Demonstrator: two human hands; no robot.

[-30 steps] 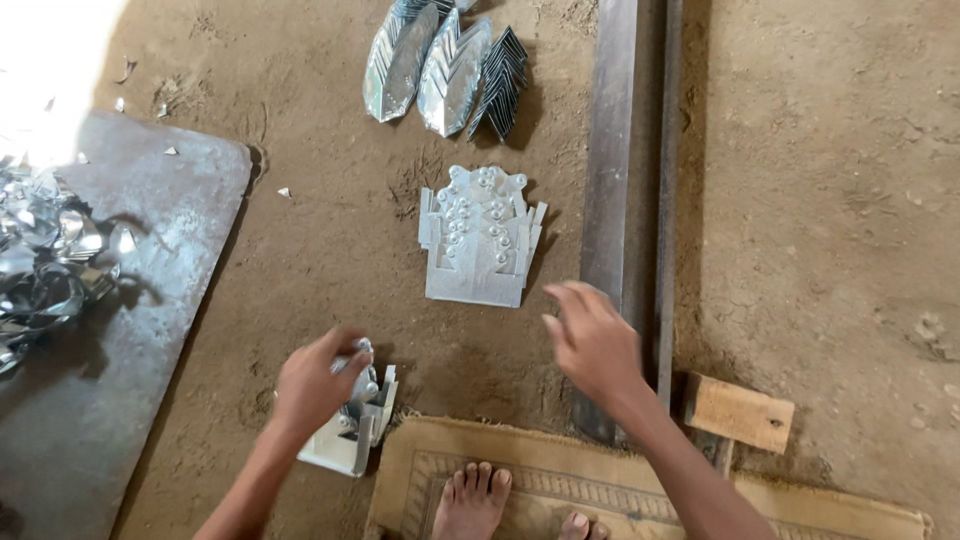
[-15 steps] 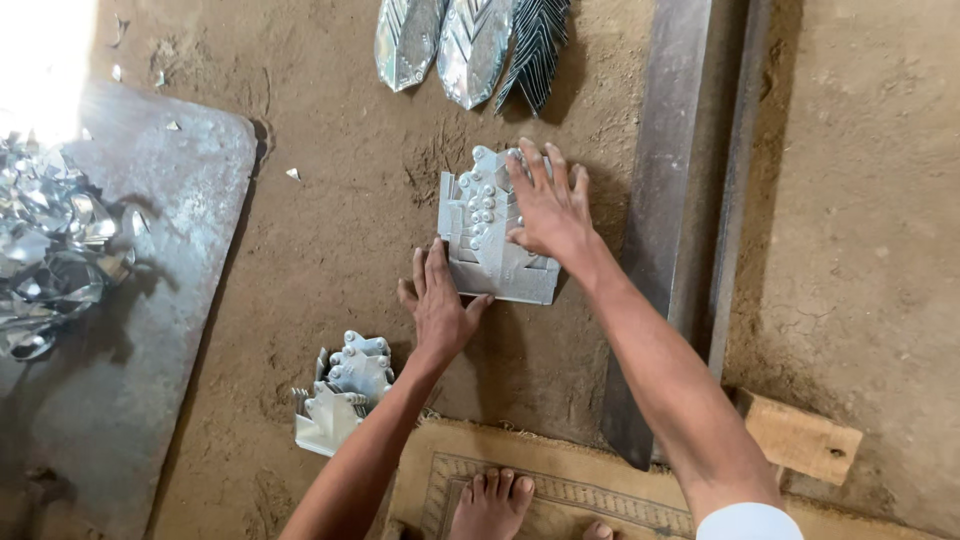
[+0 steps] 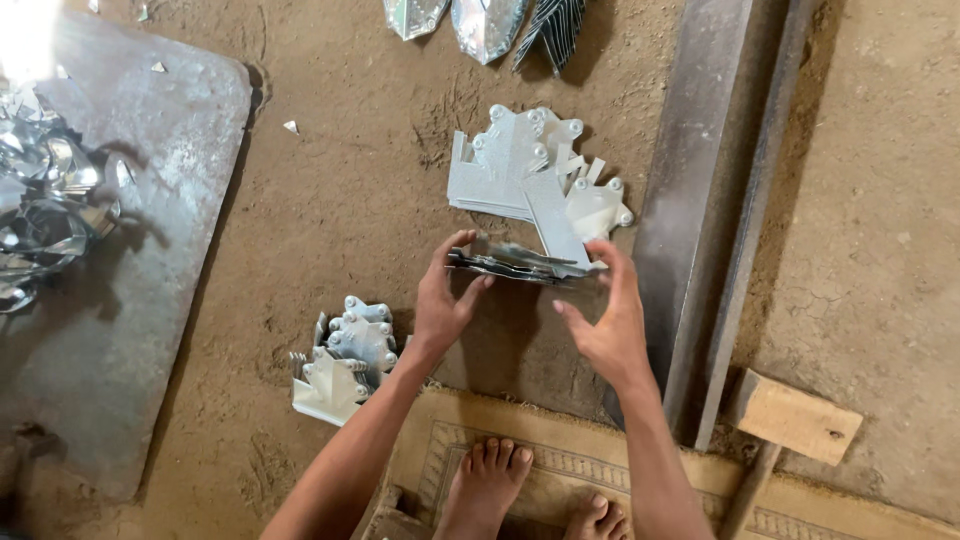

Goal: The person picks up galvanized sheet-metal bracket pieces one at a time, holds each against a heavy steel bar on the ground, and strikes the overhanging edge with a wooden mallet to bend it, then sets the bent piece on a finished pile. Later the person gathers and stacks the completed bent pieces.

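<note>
Both hands are up off the dirt floor with a thin stack of stamped metal plates held edge-on between them. The left hand has its grip closed on the stack's left end, thumb on top and fingers beneath. The right hand pinches the right end, fingertips curled over the far edge. The stack sits level, just above the ground, right in front of the person.

Just beyond it lies a fan of ornate grey plates flat on the floor, one long strip slanting down to touch the held stack. Left of the left forearm, a smaller pile of similar plates rests in the dirt. Leaf-shaped metal pieces line the top edge. A steel beam runs down the right side, a wooden mallet beside its lower end. Shiny scrap is heaped on a metal sheet at left. Bare feet rest on a patterned mat.
</note>
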